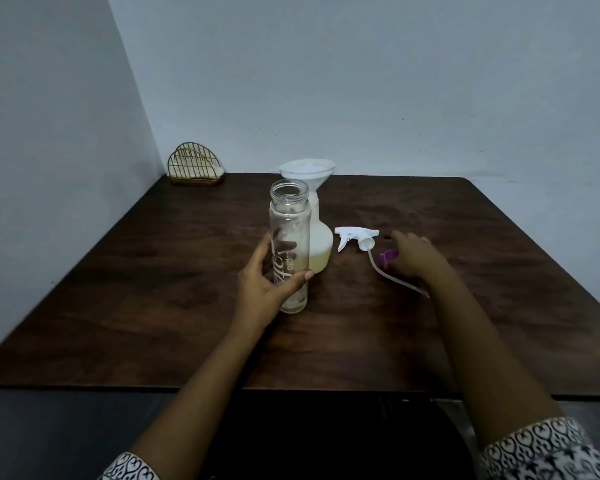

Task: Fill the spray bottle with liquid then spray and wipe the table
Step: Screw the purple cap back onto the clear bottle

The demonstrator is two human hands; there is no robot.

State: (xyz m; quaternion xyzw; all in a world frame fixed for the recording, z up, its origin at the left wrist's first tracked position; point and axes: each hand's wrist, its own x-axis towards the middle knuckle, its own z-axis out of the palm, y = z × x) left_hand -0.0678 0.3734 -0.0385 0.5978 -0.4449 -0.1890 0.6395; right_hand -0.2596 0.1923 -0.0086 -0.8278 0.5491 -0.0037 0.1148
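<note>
My left hand [265, 282] grips a clear glass bottle [289, 237], upright, mouth open, nearly drained. Just behind it stands the white spray bottle [321, 237] with yellowish liquid in its lower part and a white funnel [307, 171] in its neck. The white trigger sprayer head [355, 237] with its long tube lies on the dark wooden table [153, 306] to the right. My right hand [414, 258] is stretched over the table, blurred, beside a small purple cap [388, 256]; whether the fingers touch the cap is unclear.
A gold wire napkin holder [196, 166] with white napkins sits at the back left corner against the wall. The table's near edge runs across the lower part of the view.
</note>
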